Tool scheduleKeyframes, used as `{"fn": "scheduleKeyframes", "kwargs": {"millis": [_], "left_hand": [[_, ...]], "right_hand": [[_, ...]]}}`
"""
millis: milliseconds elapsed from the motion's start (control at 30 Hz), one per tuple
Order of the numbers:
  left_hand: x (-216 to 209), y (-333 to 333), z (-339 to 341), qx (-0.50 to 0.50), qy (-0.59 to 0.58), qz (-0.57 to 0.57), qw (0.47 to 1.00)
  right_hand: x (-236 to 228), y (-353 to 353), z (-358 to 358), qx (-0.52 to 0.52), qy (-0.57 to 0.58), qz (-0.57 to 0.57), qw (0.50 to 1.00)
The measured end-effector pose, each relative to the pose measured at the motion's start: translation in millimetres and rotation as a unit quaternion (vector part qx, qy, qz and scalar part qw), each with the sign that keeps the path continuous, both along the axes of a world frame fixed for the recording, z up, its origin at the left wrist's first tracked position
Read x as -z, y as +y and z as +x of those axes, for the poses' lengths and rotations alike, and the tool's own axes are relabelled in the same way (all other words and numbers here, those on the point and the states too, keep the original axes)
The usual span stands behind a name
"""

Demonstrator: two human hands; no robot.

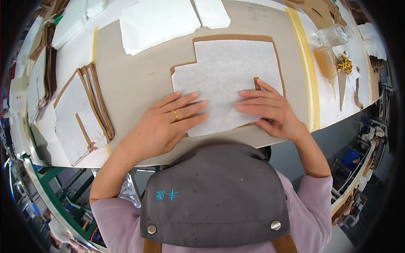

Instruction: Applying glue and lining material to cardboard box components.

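A brown panel [236, 38] lies flat on the grey work mat, its edges showing around a white sheet [228, 63] on top of it. The panel has a stepped notch at its upper left. My left hand [173, 116] rests on the sheet's lower left part, fingers stretched out. On the lower right part lies my right hand [270, 107], its fingers spread across the sheet. A short brown strip [256, 83] shows through a slot in the sheet beside my right fingertips. Neither hand grips anything.
Left of the mat lies a stack of similar brown pieces with white sheets [78, 114]. White sheets [160, 25] are piled at the far side. At right are a clear bottle [335, 35], an amber squeeze bottle [325, 63] and a patterned yellow scrap [344, 65]. Yellow tape [304, 63] runs along the mat.
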State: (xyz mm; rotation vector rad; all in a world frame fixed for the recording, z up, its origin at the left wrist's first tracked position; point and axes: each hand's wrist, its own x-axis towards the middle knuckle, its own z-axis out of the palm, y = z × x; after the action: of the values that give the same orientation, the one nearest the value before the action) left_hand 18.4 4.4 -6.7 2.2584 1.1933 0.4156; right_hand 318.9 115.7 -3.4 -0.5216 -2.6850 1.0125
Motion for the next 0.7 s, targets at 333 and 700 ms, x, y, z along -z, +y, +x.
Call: {"fn": "scheduleKeyframes", "kwargs": {"millis": [333, 700], "left_hand": [[-9.3, -14.3, -2.1, 0.025, 0.020, -0.036, 0.999], [-16.5, 3.8, 0.8, 0.001, -0.009, -0.010, 1.000]], "right_hand": [[-7.5, -24.7, 41.3, -0.092, -0.027, 0.016, 0.995], [-15.7, 3.2, 18.8, -0.040, -0.102, 0.150, 0.983]]}}
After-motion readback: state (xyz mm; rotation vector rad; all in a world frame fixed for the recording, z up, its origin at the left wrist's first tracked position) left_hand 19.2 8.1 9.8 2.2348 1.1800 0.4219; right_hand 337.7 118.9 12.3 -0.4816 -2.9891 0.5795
